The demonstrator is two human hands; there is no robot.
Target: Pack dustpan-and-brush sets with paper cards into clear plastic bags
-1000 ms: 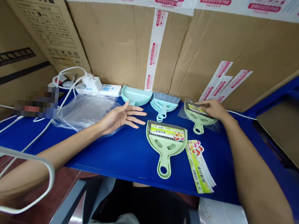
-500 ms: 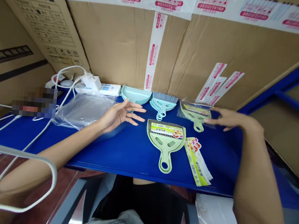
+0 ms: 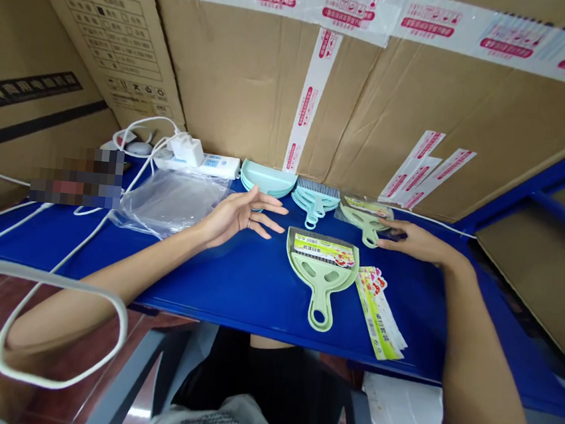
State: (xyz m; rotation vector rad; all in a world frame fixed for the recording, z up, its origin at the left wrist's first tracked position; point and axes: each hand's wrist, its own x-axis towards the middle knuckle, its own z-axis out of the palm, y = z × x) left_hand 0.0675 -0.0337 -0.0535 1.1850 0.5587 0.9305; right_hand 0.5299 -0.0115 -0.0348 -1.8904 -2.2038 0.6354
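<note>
My left hand [image 3: 244, 218] hovers over the blue table with its fingers spread and nothing in it. At the back right, my right hand [image 3: 407, 239] is at the edge of a bagged green dustpan set [image 3: 366, 217]; whether its fingers grip the clear bag is hard to make out. A green dustpan with a brush and label [image 3: 320, 272] lies in the middle, handle toward me. Beside it is a fanned pile of label cards [image 3: 380, 315]. Stacked light-blue dustpans [image 3: 268, 179] and blue brushes [image 3: 315, 200] rest along the back.
Clear plastic bags [image 3: 173, 201] lie on the blue table [image 3: 245, 288] at the left. Behind them are a white power strip [image 3: 221, 166] and loose white cables. Tall cardboard [image 3: 255, 83] stands along the back. A white cable loops over my left forearm.
My right hand has moved slightly left, nearer the bagged set's handle, and its fingers have drawn in. The camera view has shifted a little; my left hand remains spread.
</note>
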